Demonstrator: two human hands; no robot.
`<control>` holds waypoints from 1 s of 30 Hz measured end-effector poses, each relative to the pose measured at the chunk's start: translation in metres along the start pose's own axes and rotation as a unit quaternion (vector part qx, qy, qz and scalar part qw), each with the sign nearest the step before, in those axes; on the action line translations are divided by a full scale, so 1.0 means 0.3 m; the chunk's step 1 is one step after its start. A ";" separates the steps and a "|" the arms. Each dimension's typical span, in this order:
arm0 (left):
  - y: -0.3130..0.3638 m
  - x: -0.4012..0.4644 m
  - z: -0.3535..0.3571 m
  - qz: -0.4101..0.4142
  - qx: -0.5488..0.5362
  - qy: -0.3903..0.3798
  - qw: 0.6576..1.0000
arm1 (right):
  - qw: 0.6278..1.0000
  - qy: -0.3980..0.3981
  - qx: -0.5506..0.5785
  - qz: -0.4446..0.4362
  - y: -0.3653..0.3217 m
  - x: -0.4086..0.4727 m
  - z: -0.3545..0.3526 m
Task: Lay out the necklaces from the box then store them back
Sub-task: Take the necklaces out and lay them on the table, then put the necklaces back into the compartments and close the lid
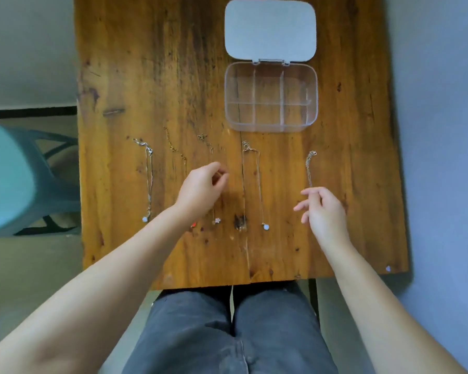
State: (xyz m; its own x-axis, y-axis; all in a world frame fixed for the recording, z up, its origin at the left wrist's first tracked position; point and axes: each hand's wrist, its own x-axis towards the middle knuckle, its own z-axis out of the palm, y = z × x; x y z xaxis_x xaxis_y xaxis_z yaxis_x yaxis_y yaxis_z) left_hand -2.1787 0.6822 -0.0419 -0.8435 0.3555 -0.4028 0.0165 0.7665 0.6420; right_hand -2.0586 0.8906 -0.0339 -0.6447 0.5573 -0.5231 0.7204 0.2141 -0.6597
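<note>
The clear box [271, 97] is sitting open, its compartments showing nothing inside, its lid [270, 29] lying flat behind it. Five necklaces are lying stretched out in a row nearer the person: a silver one [149, 182] leftmost, then two thin ones [174, 149] [206, 140], a long one [258, 184] with a pale pendant, and a short chain [309, 167] rightmost.

A worn wooden table [146, 76] between pale walls, teal chair [14, 179] beside it.

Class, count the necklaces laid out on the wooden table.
5, in a row below the box: far left, second, third under the left hand, fourth, and fifth by the right hand.
</note>
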 end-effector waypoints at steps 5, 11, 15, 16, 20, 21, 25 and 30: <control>-0.327 -0.308 -0.131 -0.138 -0.008 0.127 0.982 | 0.970 -0.170 -0.088 -0.151 -0.249 -0.024 0.325; -0.438 -0.374 -0.055 -0.181 0.031 0.171 0.968 | 0.871 -0.313 -0.260 -0.275 -0.381 -0.132 0.623; -0.449 -0.313 -0.044 -0.145 0.087 0.189 0.967 | 0.856 -0.297 -0.291 -0.308 -0.392 -0.151 0.705; -0.452 -0.303 -0.049 -0.127 0.096 0.193 0.968 | 0.852 -0.289 -0.296 -0.320 -0.390 -0.151 0.714; -0.473 -0.308 -0.075 -0.072 0.095 0.178 0.977 | 0.807 -0.300 -0.311 -0.402 -0.368 -0.153 0.744; -0.474 -0.314 -0.084 -0.067 0.078 0.176 0.979 | 0.783 -0.313 -0.329 -0.425 -0.361 -0.154 0.747; -0.452 -0.335 -0.155 -0.056 -0.024 0.197 0.979 | 0.732 -0.339 -0.382 -0.451 -0.356 -0.138 0.737; -0.371 -0.291 -0.272 -0.034 -0.046 0.262 0.963 | 0.865 -0.318 -0.205 -0.330 -0.444 -0.056 0.585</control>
State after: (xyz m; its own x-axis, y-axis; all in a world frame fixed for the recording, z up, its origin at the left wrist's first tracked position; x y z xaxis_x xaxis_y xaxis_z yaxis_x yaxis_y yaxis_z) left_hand -2.1508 0.5223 -0.0250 -0.9966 -0.0315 -0.0762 -0.0756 0.7193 0.6906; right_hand -2.1887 0.7119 -0.0319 -0.8662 -0.3207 -0.3833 0.0884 0.6567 -0.7490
